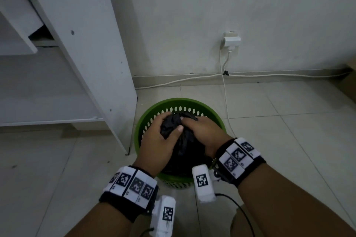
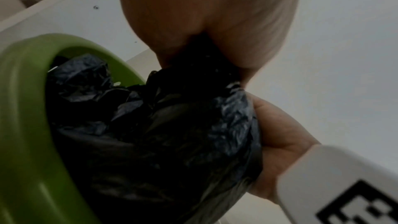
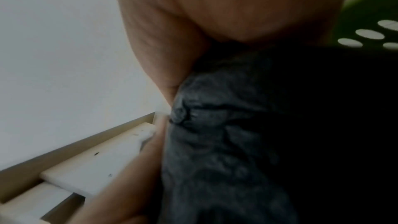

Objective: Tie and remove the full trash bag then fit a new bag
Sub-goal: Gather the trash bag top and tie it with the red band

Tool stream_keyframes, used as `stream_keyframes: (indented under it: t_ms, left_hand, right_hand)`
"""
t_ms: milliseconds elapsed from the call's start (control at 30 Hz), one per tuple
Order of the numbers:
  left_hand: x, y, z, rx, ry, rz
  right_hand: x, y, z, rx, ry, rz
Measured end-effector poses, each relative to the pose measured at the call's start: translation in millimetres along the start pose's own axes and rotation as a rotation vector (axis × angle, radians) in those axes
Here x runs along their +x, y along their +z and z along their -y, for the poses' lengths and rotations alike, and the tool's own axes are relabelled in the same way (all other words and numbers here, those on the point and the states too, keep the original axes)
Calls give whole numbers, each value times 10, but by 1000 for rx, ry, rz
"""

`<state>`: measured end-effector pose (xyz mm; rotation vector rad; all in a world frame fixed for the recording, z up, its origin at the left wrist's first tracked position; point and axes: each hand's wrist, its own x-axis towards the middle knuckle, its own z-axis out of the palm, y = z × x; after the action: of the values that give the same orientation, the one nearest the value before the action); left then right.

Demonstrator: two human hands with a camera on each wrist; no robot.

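Note:
A black trash bag [image 1: 182, 145] fills a round green perforated bin [image 1: 174, 103] on the tiled floor. Its top is gathered into a bunch above the rim. My left hand [image 1: 163, 136] grips the left side of the bunch, thumb across the front. My right hand [image 1: 202, 131] grips the right side, fingers curled into the plastic. In the left wrist view the black trash bag [image 2: 172, 134] rises out of the green bin [image 2: 25, 125] between my left hand [image 2: 204, 31] and my right hand [image 2: 280, 134]. The right wrist view shows crumpled black trash bag [image 3: 226, 142] under my right hand [image 3: 215, 14].
A white desk side panel [image 1: 92, 48] stands just left of the bin. The wall behind carries a socket with a plug [image 1: 232, 41], and a white cable [image 1: 226, 102] runs down past the bin's right side. Bare tiles lie to the right and in front.

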<state>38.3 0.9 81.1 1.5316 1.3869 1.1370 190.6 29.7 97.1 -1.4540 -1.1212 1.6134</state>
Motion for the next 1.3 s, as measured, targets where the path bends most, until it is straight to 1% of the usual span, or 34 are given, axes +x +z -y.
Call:
stream_keyframes:
  t_ms: [33,67,133,200,233,267,300,333,367,400,433,500,567,600,633,667,733,767,800,833,867,900,933,967,1033,1067,1100,1133,1167,1200,1267,1300]
  left_hand:
    - [21,0,36,34,-16,-36]
    - [51,1,82,61,-45,-67]
    - [107,2,154,29,-126,-98]
    - [184,8,184,-93,-275,-86]
    - [220,20,189,-174,-357,-61]
    - [255,33,196,-252,-439,-33]
    - [292,51,206,-322,-512,-9]
    - [316,62,210,-372,-574,14]
    - [323,75,206,-416,-621,38]
    - [324,86,208,-443,-651,59]
    - [313,94,222,-452,-657,72]
    - [277,94,232,-398,-598,69]
    - [223,74,222,-290,-451,28]
    - [196,67,217,-222,-358,4]
    - [171,66,242,-174,-270,-16]
    - [139,63,249,-158,-218,-11]
    - [107,67,321,-132,-172,46]
    - [111,75,368,-92,-149,76]
    - [127,82,400,-11,-120,92]
    - [149,89,436,71,-73,95]
    - [174,101,463,145,-51,84]
    - [206,111,491,185,-59,62]
    - [238,116,499,198,-89,31]
    - [276,116,528,206,-124,-3]
    - [351,123,544,226,-189,-36]
    - [389,128,536,231,-223,-21]
    - [423,128,517,223,-246,9]
    - [454,133,499,197,-266,42]
    - [481,141,491,153,-296,66]
    - [501,144,489,106,-330,86]
    - [496,139,509,77,-356,111]
    - [473,132,528,88,-347,121]
  right_hand:
    - [0,15,7,33,22,19]
    - [13,28,-3,38,1,20]
    - [17,39,-61,-61,-128,-55]
    - [-28,19,-151,-316,-342,-164]
    - [-46,-14,-206,-447,-476,-172]
    - [-49,-51,-272,-582,-593,-139]
    - [-52,-79,-340,-719,-667,-84]
    - [-46,-104,-405,-834,-692,-40]
    - [-32,-118,-468,-902,-688,-24]
    - [-13,-122,-508,-916,-670,-38]
    - [3,-123,-525,-888,-650,-69]
    - [52,-132,-523,-778,-606,-102]
    - [114,-142,-470,-656,-522,-94]
    - [151,-151,-438,-567,-443,-76]
    - [184,-153,-401,-462,-334,-53]
    - [211,-147,-366,-349,-211,-31]
    - [272,-153,-326,-132,20,-2]
    - [295,-154,-309,-47,111,1]
    - [303,-152,-286,7,176,3]
    - [309,-146,-274,37,204,8]
    - [308,-133,-267,56,202,16]
    - [311,-120,-282,52,160,14]
    - [296,-108,-301,10,73,3]
    - [266,-98,-319,-92,-50,-27]
    - [179,-106,-368,-477,-329,-136]
    - [152,-126,-406,-673,-444,-140]
    - [142,-140,-454,-838,-517,-100]
    - [154,-150,-515,-970,-542,-53]
    - [187,-161,-578,-1061,-534,-30]
    - [227,-167,-614,-1100,-527,-38]
    - [302,-172,-637,-1086,-535,-76]
    - [323,-167,-617,-1056,-523,-69]
